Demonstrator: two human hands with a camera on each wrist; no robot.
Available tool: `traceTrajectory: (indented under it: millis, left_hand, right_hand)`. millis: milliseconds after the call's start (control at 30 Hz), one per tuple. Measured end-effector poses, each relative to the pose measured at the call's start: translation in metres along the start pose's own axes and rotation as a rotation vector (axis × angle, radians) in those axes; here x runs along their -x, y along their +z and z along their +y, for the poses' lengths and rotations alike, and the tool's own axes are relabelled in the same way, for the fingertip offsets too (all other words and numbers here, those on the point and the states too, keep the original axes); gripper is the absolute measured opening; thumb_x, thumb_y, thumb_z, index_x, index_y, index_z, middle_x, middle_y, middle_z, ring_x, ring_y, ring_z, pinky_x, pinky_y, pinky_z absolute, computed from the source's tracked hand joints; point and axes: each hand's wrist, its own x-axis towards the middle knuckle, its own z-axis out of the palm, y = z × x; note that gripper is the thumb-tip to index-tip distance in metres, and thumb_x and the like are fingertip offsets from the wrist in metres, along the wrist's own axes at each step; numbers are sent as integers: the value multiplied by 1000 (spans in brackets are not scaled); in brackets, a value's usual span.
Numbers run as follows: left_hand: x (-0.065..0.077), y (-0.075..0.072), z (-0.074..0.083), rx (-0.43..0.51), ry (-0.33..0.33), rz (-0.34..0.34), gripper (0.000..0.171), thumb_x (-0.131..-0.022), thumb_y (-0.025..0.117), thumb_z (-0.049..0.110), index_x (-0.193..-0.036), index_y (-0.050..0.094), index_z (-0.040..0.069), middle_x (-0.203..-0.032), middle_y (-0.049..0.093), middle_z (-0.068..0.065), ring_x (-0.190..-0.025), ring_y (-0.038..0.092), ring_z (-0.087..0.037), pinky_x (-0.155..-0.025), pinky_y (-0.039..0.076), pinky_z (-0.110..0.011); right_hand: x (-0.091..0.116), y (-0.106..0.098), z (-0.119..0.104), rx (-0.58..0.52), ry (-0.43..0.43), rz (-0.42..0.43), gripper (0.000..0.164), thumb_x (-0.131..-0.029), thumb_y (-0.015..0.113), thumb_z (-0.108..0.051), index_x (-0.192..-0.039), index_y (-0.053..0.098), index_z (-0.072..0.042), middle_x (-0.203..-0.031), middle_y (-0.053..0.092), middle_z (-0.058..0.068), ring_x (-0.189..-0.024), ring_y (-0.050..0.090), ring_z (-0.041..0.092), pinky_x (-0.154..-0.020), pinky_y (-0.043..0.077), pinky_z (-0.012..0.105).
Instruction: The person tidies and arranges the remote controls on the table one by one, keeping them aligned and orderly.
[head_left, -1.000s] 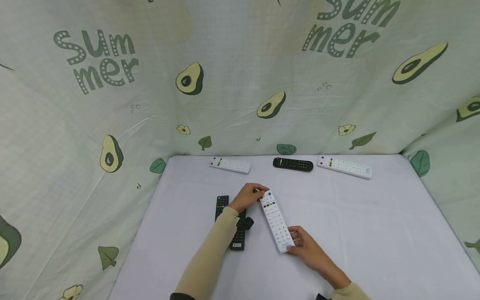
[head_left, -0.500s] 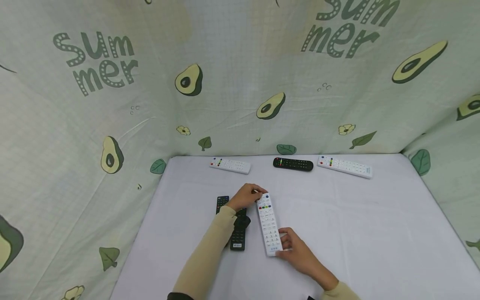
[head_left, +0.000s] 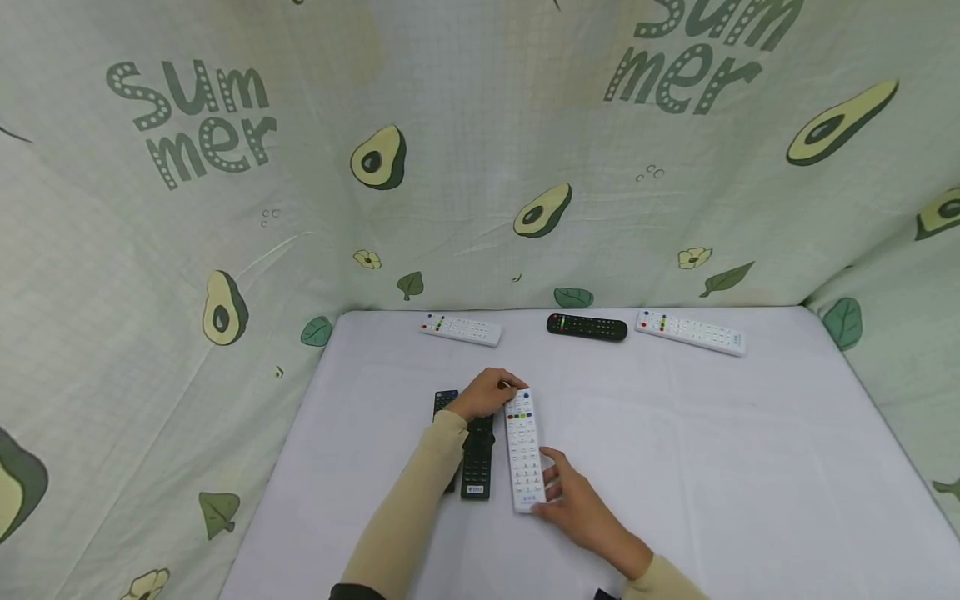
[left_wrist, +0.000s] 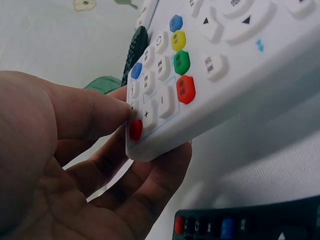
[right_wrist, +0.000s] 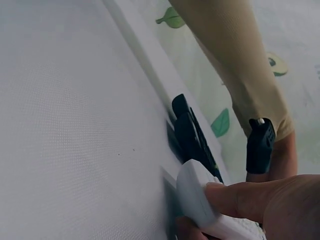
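A white remote control (head_left: pixel 527 454) with colored buttons lies lengthwise between my hands, close to the right of two black remotes. My left hand (head_left: pixel 489 393) pinches its far end; in the left wrist view the thumb (left_wrist: pixel 95 111) is on the button side and fingers are beneath. Its near end is held by my right hand (head_left: pixel 573 504), whose thumb (right_wrist: pixel 240 199) presses the edge in the right wrist view. One black remote (head_left: pixel 476 467) lies just left of the white one. Another black remote (head_left: pixel 446 401) is mostly hidden under my left forearm.
Along the table's back edge lie a white remote (head_left: pixel 461 330), a black remote (head_left: pixel 587 327) and another white remote (head_left: pixel 690 332). A curtain (head_left: pixel 450 100) printed with avocados hangs behind the white-covered table (head_left: pixel 750 467).
The white remote has moved left, mostly at its near end, turning from slanted to nearly straight beside the black remotes. Both hands have moved with it.
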Motion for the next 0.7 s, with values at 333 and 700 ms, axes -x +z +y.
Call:
traceTrajectory:
  millis: [333,700]
  left_hand:
    - [-3,0,-5,-33,-7,-10,27,-107,56,5,-123,77,1,-122,70,-16,-97,64,-18,-84,58,-31]
    - [0,5,-1,-109,-39,-34,30,-108,54,14,-128,74,3,-125,69,-14,-110,63,-23,-100,55,-44]
  right_hand:
    - [-6,12,-4,106,-21,28,91,-81,86,2,-154,34,14,-104,60,9,-84,62,13,-69,58,24]
    - [-5,15,-8,162,-30,11,90,-84,85,-1,-155,31,16,-108,56,10,-84,58,10,-68,55,23]
